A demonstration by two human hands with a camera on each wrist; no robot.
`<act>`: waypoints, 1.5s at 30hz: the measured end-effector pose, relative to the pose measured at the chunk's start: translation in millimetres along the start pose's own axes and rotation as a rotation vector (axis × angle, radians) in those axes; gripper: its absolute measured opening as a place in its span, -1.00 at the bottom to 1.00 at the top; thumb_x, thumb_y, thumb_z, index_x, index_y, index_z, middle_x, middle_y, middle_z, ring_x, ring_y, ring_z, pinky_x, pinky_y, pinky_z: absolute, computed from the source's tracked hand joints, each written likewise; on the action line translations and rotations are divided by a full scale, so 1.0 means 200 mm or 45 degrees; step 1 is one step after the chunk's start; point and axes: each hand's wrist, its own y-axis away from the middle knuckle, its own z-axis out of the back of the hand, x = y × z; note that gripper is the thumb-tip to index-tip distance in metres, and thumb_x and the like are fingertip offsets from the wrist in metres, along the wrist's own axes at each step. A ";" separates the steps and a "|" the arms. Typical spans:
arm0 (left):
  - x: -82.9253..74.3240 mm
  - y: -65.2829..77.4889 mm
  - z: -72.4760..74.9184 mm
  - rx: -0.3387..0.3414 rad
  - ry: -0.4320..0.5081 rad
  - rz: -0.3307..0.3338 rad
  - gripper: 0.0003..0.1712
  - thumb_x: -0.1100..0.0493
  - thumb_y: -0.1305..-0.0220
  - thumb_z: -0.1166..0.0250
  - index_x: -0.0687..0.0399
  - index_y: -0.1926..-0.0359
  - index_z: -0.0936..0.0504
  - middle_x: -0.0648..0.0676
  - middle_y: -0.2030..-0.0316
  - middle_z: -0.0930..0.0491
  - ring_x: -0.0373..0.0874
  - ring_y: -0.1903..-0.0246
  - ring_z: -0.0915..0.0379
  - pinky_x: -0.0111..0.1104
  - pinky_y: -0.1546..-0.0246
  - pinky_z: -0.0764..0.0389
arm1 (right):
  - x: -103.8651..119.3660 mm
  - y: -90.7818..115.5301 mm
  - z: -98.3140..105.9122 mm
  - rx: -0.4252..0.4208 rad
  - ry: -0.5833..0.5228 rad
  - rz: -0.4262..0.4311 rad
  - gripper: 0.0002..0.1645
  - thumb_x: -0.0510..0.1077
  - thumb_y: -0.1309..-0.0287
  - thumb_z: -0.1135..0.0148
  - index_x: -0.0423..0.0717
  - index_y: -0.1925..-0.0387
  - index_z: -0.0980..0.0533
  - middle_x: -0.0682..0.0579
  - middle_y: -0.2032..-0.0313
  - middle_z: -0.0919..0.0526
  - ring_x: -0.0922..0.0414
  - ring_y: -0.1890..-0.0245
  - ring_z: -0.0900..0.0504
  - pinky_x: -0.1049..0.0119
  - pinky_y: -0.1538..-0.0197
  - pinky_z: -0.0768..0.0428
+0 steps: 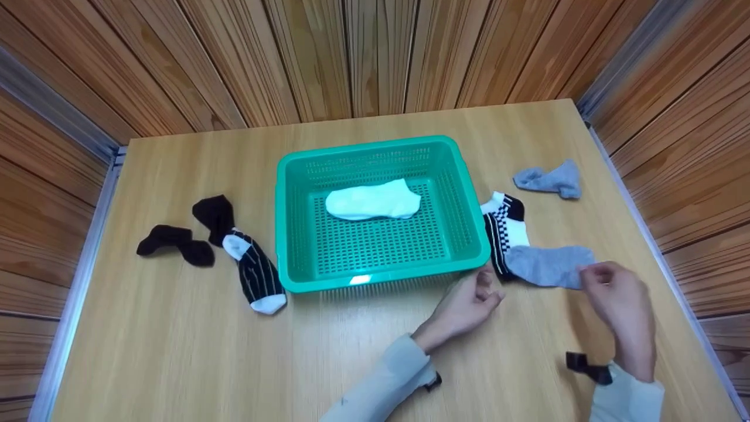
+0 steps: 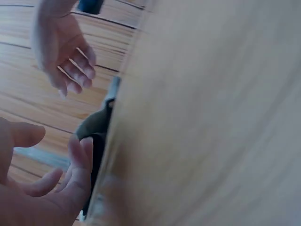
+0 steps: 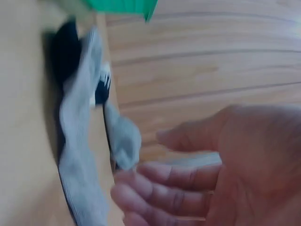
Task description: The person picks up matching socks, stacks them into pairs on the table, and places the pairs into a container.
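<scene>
My left hand [image 1: 466,302] hovers by the green basket's near right corner, fingers loosely bent with nothing between them. In the left wrist view, thumb and fingers stand apart. A grey sock [image 1: 548,266] lies across a black-and-white checked and striped sock [image 1: 512,225] to the right of the basket. At the grey sock's right end is my right hand [image 1: 622,299], whose fingertips overlap it in the head view. The right wrist view shows the thumb apart from the relaxed fingers [image 3: 153,188], with the grey sock beside them. Another grey sock [image 1: 551,179] lies farther back.
The green plastic basket [image 1: 384,281] stands mid-table with a white sock [image 1: 374,200] inside. Two black socks [image 1: 176,243] and a black-and-white striped sock [image 1: 258,275] lie to its left. Wood-plank walls [image 1: 351,58] rise around the table [image 1: 193,351].
</scene>
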 end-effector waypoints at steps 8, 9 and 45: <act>-0.05 -0.08 -0.08 -0.071 -0.034 0.075 -0.49 0.16 -0.44 -0.35 0.05 -0.35 -0.47 -0.03 0.03 -0.65 -0.43 0.23 -0.61 -0.58 0.14 -0.62 | -0.08 -0.09 0.08 0.054 -0.037 -0.236 -0.19 0.27 -0.54 0.04 -0.38 -0.35 -0.38 -0.32 -0.11 -0.53 -0.07 0.10 -0.53 0.28 0.30 -0.52; -0.06 -0.09 -0.09 -0.084 -0.049 0.093 -0.48 0.14 -0.44 -0.36 0.05 -0.35 -0.48 -0.03 0.05 -0.65 -0.44 0.25 -0.59 -0.58 0.17 -0.60 | -0.08 -0.10 0.08 0.065 -0.047 -0.245 -0.17 0.27 -0.54 0.03 -0.40 -0.37 -0.34 -0.35 -0.13 -0.51 -0.10 0.06 -0.53 0.28 0.27 -0.52; -0.19 -0.12 -0.11 -0.069 -0.181 0.207 -0.92 0.19 -0.50 -0.26 -0.10 0.08 -0.57 -0.15 0.51 -0.40 -0.33 0.59 -0.30 -0.50 0.56 -0.31 | -0.10 -0.16 -0.02 0.226 -0.331 -0.108 -0.49 0.14 -0.44 -0.29 -0.09 -0.15 -0.38 0.14 0.09 -0.45 0.21 0.18 -0.45 0.40 0.18 -0.58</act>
